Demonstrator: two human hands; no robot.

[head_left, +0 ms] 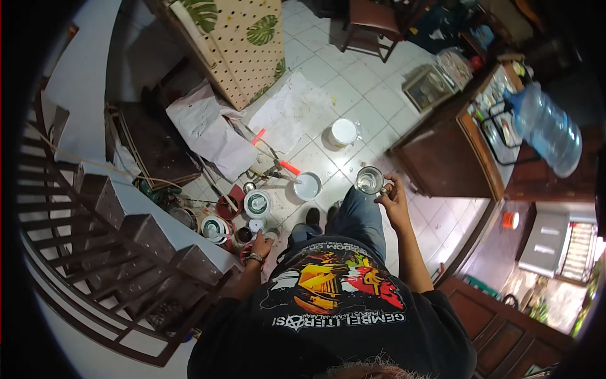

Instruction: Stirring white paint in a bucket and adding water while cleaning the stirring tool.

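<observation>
Right grip (394,205): fingers closed around the handle of a metal mug (369,180), which is held off the floor (435,230) and, in this view, just beside the right knee of the jeans (361,221). Mug mouth faces up toward the head camera; handle side points right and toward the wearer, into the fingers. Long axis runs roughly along the line of sight, so it is strongly foreshortened; depth not readable. Interior shows bright reflections; cannot tell whether it holds liquid. Left grip (264,243): low at lower left, beside a small white-topped container (255,225); fingertips small and partly obscured, so cannot tell whether they are grasping or only touching. A pink vessel (246,254) is mostly hidden by that hand and wrist. Next outward, two tubs with green-and-white tops, the nearer tub (257,203) and the farther tub (215,228); then a bucket of pale grey contents (307,187), with a red-orange tool handle (290,168) near its rim. Beyond: a white pail (343,132), crumpled paper sheets (211,129) and a perforated panel (249,50), cut off at the upper edge. Rim of view lost in dark vignetting.
</observation>
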